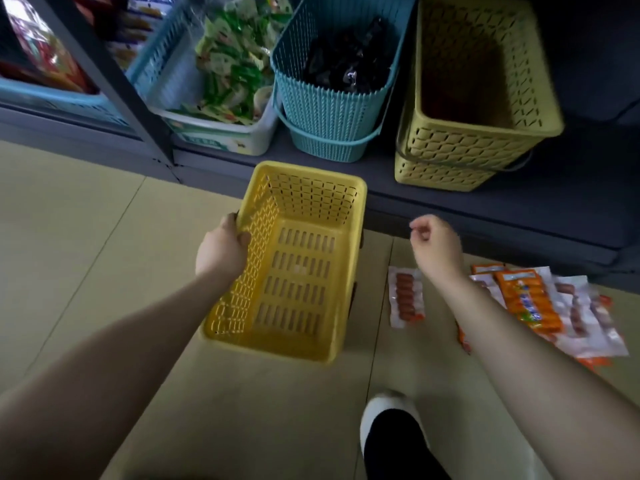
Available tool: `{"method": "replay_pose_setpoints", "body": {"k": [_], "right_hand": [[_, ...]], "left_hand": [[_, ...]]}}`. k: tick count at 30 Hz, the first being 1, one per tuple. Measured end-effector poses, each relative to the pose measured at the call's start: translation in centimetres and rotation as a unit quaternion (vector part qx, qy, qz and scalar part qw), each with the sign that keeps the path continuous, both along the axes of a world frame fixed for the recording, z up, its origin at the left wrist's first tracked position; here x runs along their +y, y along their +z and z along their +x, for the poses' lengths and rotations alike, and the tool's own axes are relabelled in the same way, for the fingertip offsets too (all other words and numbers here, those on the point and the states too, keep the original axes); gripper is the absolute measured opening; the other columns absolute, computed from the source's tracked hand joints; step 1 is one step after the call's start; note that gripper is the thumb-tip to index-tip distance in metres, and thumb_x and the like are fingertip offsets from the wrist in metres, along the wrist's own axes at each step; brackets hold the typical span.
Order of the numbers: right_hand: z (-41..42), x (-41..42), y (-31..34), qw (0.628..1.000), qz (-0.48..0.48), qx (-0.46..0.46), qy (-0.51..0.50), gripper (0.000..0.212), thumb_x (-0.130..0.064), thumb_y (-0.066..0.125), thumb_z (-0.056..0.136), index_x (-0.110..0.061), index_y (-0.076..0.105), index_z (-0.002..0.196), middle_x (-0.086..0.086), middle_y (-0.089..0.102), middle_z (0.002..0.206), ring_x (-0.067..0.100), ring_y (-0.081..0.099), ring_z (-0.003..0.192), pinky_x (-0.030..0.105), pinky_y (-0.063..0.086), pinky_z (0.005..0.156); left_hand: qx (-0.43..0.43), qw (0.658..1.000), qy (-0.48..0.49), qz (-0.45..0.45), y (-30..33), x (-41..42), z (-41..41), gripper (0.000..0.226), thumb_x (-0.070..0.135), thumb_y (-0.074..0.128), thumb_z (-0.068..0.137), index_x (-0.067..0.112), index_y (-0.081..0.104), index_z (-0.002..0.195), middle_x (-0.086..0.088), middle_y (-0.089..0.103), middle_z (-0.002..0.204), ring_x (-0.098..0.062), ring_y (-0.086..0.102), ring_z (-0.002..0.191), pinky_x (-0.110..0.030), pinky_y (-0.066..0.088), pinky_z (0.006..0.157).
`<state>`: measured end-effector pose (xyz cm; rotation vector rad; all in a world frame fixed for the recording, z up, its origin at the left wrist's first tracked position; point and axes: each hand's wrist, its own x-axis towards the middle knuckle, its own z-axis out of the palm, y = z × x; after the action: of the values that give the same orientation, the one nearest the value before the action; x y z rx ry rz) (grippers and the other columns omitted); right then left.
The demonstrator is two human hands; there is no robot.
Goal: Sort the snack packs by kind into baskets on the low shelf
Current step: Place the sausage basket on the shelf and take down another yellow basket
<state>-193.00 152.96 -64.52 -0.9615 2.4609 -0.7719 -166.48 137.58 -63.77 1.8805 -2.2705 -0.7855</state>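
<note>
My left hand [221, 245] grips the left rim of an empty yellow basket [298, 209] held just above the floor in front of the low shelf. My right hand [434, 242] hovers to the basket's right with fingers loosely curled, holding nothing. Below it, one sausage pack [405, 296] lies alone on the floor. A pile of orange sausage packs [540, 306] lies further right. On the shelf stand a white bin of green snack packs [228, 64], a blue basket of black packs [346, 60] and an olive-yellow basket [485, 133] with brownish contents at its bottom.
The dark shelf edge [450, 206] runs across behind the basket. A light blue basket [52, 95] with red packs sits at far left behind a shelf post [114, 84]. My shoe [394, 434] is on the tan floor below the right arm.
</note>
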Motion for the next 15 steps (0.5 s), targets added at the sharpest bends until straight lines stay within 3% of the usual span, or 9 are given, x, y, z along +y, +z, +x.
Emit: {"method": "replay_pose_setpoints", "body": {"k": [3,5,7,10,12,13,15], "right_hand": [[0.0,2.5,-4.4,0.986,0.148,-0.073,-0.012,0.02,-0.015,0.048,0.094,-0.01,0.055,0.113,0.009,0.06,0.112,0.021,0.058,0.092,0.028,0.044,0.074],[0.4,3.6,-6.3,0.977,0.183,-0.107,-0.02,0.02,-0.019,0.047,0.096,-0.007,0.056,0.108,0.01,0.06,0.102,0.015,0.056,0.074,0.016,0.042,0.061],[0.4,4.1,-8.0,0.974,0.205,-0.097,-0.022,0.028,-0.022,0.049,0.096,0.0,0.053,0.113,0.015,0.06,0.104,0.015,0.058,0.072,0.011,0.044,0.057],[0.5,4.5,-10.1,0.971,0.222,-0.086,-0.031,0.058,-0.027,0.063,0.086,-0.005,0.036,0.133,0.02,0.047,0.126,0.033,0.054,0.107,0.041,0.052,0.086],[0.7,4.8,-11.0,0.972,0.222,-0.08,-0.011,0.077,-0.026,0.068,0.081,-0.013,0.023,0.143,0.019,0.039,0.132,0.034,0.05,0.112,0.047,0.05,0.09],[0.8,4.9,-11.3,0.975,0.204,-0.092,-0.009,0.073,-0.026,0.064,0.085,-0.015,0.023,0.144,0.018,0.041,0.131,0.032,0.053,0.106,0.047,0.051,0.087],[0.9,5.0,-10.8,0.965,0.14,-0.215,-0.054,0.044,-0.033,0.045,0.097,-0.014,0.038,0.136,0.016,0.056,0.113,0.025,0.059,0.078,0.046,0.056,0.068]], "left_hand": [[0.008,0.993,-0.046,-0.112,0.8,0.8,-1.2,0.045,0.012,0.046,0.092,0.013,0.039,0.136,-0.013,0.043,0.137,-0.033,0.043,0.12,-0.046,0.041,0.098],[0.068,0.98,-0.121,-0.14,1.9,2.3,-2.9,0.043,0.009,0.049,0.09,0.014,0.045,0.133,-0.007,0.038,0.143,-0.026,0.034,0.13,-0.04,0.029,0.109],[0.114,0.964,-0.217,-0.107,2.7,4.4,-4.8,0.035,0.006,0.05,0.089,0.014,0.055,0.123,-0.003,0.045,0.136,-0.019,0.038,0.129,-0.032,0.029,0.109],[0.15,0.942,-0.295,-0.052,2.4,7.2,-7.5,0.032,0.005,0.05,0.088,0.015,0.058,0.118,0.002,0.05,0.129,-0.012,0.043,0.124,-0.02,0.033,0.103],[0.163,0.944,-0.286,-0.026,1.8,8.2,-8.9,0.034,0.005,0.051,0.088,0.015,0.056,0.12,0.002,0.05,0.128,-0.01,0.043,0.123,-0.014,0.03,0.098],[0.167,0.947,-0.275,-0.02,1.6,8.5,-9.5,0.035,0.005,0.052,0.088,0.016,0.055,0.121,0.003,0.05,0.129,-0.011,0.042,0.124,-0.014,0.03,0.097],[0.164,0.952,-0.256,-0.019,1.3,8.7,-10.4,0.04,0.004,0.053,0.087,0.017,0.053,0.125,0.004,0.049,0.131,-0.011,0.039,0.126,-0.014,0.026,0.098]]}}
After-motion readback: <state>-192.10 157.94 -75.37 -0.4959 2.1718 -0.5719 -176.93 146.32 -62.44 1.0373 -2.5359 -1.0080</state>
